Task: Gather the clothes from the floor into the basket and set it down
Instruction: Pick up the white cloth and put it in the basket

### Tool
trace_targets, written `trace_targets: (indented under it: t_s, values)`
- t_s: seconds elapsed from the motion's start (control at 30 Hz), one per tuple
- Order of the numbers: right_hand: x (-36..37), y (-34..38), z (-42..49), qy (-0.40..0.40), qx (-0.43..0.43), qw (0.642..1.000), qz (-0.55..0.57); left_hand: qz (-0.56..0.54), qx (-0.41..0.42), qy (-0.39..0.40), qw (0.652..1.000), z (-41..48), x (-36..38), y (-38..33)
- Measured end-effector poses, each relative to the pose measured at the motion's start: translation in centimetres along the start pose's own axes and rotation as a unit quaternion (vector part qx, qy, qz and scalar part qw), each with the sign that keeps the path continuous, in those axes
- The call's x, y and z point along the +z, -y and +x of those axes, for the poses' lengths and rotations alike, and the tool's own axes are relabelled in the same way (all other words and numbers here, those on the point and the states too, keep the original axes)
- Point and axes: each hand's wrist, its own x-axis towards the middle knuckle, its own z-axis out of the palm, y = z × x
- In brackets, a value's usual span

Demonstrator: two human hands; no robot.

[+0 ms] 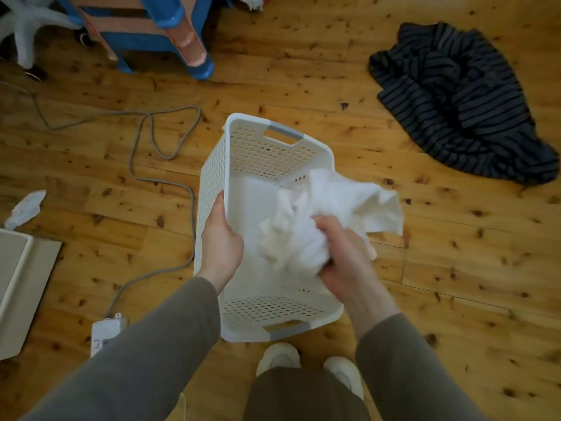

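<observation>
Over the white perforated plastic basket point(267, 165), our right hand point(343, 256) clenches crumpled white cloth point(321, 217) to drop in; left hand point(220, 241) grips the rim, steadying it.

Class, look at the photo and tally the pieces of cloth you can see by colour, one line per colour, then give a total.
White: 3, namely the white garment bunched in the right hand over the basket, the small white piece on the floor at left, and the white scrap at the top edge.
Dark striped: 1, the striped garment.
Total: 4
</observation>
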Motion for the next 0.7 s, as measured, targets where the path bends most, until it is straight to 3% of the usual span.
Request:
trace_targets:
  t_s: [0.13, 0.27, 0.4, 0.47, 0.6, 0.7]
  values:
    - [4.0, -5.1, 2.8, -0.017, 0.037, 0.988, -0.146, 0.001, -0.002, -0.010, 1.000, 0.2, -0.2, 0.4]
    - [1.8, -7.9, 4.1, -0.034, 0.072, 0.936, -0.344, 0.003, 0.005, -0.007, 1.000, 0.3, 0.0, 0.7]
    - [-3.0, -6.6, 4.4, -0.249, -0.123, 0.862, -0.424, -0.005, 0.004, 0.000, 1.000, 0.4, 0.1, 0.8]
    - [-5.3, -5.6, 5.0, -0.322, -0.125, 0.820, -0.457, -0.007, 0.007, -0.004, 1.000, 0.4, 0.1, 0.8]
    - [-7.9, -5.2, 6.4, -0.246, 0.022, 0.880, -0.406, -0.006, 0.010, -0.006, 1.000, 0.4, 0.4, 1.1]
    - [-7.1, -5.3, 5.9, -0.266, -0.067, 0.841, -0.467, -0.019, 0.003, -0.007, 1.000, 0.4, 0.4, 1.1]
